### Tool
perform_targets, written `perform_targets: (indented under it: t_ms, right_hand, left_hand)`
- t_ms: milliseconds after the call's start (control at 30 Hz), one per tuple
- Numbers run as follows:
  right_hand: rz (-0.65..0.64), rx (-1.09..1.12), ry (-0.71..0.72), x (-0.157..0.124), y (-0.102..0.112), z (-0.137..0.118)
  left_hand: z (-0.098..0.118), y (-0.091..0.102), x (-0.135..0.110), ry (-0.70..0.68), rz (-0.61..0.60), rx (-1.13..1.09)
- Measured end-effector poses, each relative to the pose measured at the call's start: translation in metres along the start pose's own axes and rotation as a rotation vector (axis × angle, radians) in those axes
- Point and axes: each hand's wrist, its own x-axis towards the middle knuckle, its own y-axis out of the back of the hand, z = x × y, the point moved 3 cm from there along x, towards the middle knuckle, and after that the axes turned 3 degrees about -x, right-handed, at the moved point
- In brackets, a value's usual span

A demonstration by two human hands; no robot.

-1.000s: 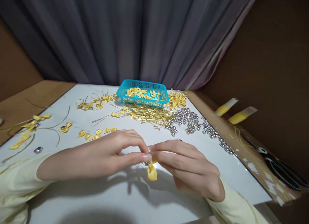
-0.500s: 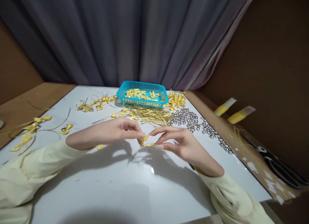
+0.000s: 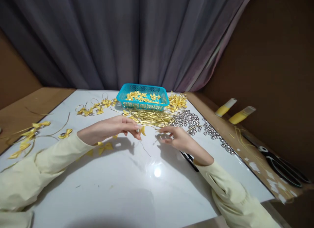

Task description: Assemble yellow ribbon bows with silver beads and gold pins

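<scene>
My left hand [image 3: 122,126] pinches a small yellow ribbon bow [image 3: 142,131] with a silvery bead at its middle, held above the white tabletop [image 3: 117,195]. A thin dark line, a wire or its shadow, shows below its fingertips. Across a small gap, my right hand [image 3: 175,138] has its fingers curled together around a thin gold wire tie [image 3: 157,129], whose ends stick out at the fingertips. Beyond both hands lies a pile of gold wire ties [image 3: 152,116]. Loose silver beads [image 3: 187,119] spread behind and to the right of the right hand.
A blue plastic basket [image 3: 142,105] holds yellow bows, and more bows [image 3: 178,102] are heaped beside it. Bows with ties [image 3: 30,133] lie at the left. Black scissors [image 3: 279,166] and two yellow-filled tubes [image 3: 241,115] rest at the right. A black-handled tool [image 3: 188,160] lies under the right wrist.
My hands have moved apart: the right hand has drawn away from the bow with the gold tie. The left hand still pinches the bow, slightly higher and further left.
</scene>
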Motion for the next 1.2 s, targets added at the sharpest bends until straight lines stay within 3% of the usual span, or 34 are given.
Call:
perform_targets:
  t_ms: [167,333,433,567,667,733,867,933,1067,1200]
  right_hand:
    - [0.150,-0.006,0.234,-0.019,-0.002,-0.038]
    - [0.053,0.017,0.302,-0.031,-0.015,-0.056]
    - [0.024,0.042,0.348,-0.032,-0.017,-0.055]
    - [0.138,-0.001,0.443,-0.033,-0.011,-0.052]
    - [0.134,-0.016,0.505,-0.036,-0.009,-0.053]
    - [0.095,-0.008,0.525,-0.038,-0.009,-0.055]
    - [0.033,0.035,0.473,-0.038,-0.010,-0.057]
    - [-0.006,0.135,0.386,-0.037,-0.012,-0.055]
    - [-0.050,0.399,0.245,-0.035,-0.018,-0.053]
    - [-0.018,0.316,0.201,-0.036,-0.025,-0.055]
  left_hand:
    - [0.009,-0.022,-0.007,-0.029,0.062,0.082]
    - [0.010,-0.038,-0.013,-0.132,0.171,0.218]
    - [0.010,-0.037,-0.015,-0.123,0.151,0.242]
    - [0.011,-0.030,-0.014,-0.063,0.050,0.259]
    - [0.017,-0.024,-0.015,-0.146,0.149,0.318]
    - [0.019,-0.025,-0.016,-0.189,0.150,0.330]
    - [0.019,-0.035,-0.019,-0.217,0.003,0.289]
    - [0.018,-0.037,-0.019,-0.213,-0.006,0.234]
    - [0.016,-0.038,-0.019,-0.219,0.105,0.178]
    - [0.015,-0.042,-0.023,-0.259,0.209,0.228]
